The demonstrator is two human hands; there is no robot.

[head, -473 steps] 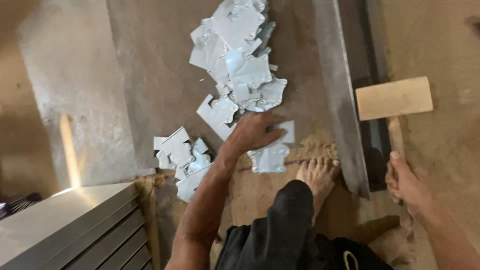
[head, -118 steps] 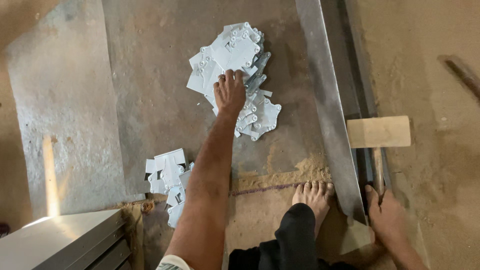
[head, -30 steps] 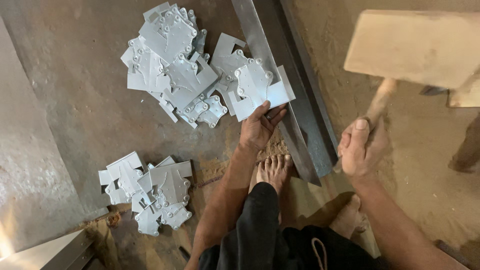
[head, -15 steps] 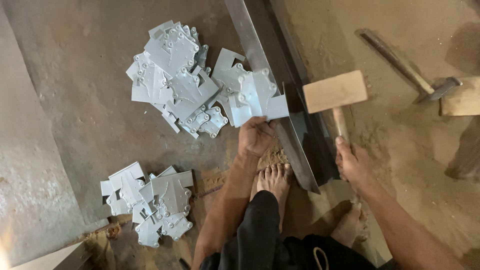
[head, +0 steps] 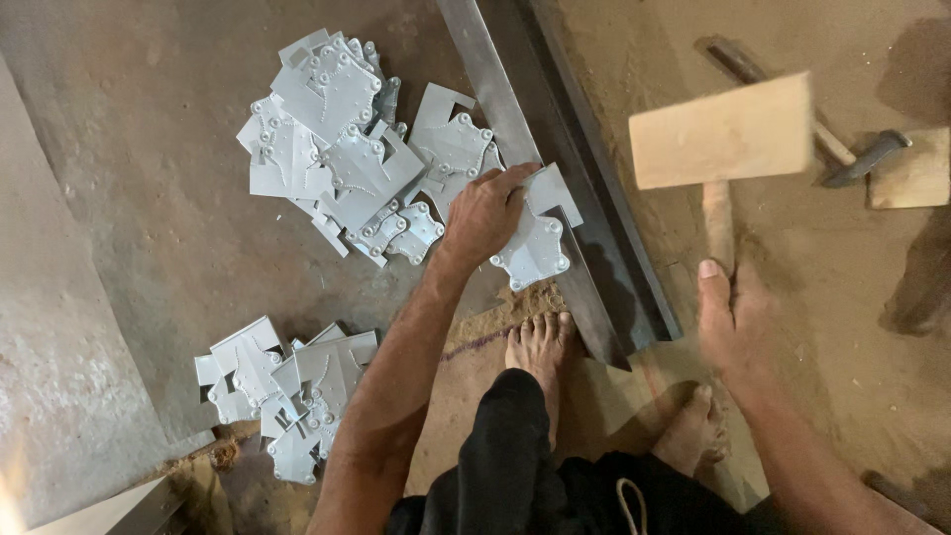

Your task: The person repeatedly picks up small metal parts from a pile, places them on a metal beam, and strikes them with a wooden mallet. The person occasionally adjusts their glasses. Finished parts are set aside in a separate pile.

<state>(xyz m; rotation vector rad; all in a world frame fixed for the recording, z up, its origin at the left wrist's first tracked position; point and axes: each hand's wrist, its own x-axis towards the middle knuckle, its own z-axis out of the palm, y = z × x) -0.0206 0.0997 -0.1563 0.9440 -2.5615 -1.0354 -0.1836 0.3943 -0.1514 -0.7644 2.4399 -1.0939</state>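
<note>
Left hand (head: 487, 213) pressing flat, fingers spread, on stamped metal plate (head: 536, 243) lying against steel angle bar (head: 555, 188); right hand (head: 728, 322) gripping raised wooden mallet (head: 721, 134) (blurred). Advisable: keeping fingers off strike zone.

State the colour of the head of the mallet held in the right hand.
The mallet head is pale tan, bare wood; the right hand grips its handle. The head view shows it.
</note>
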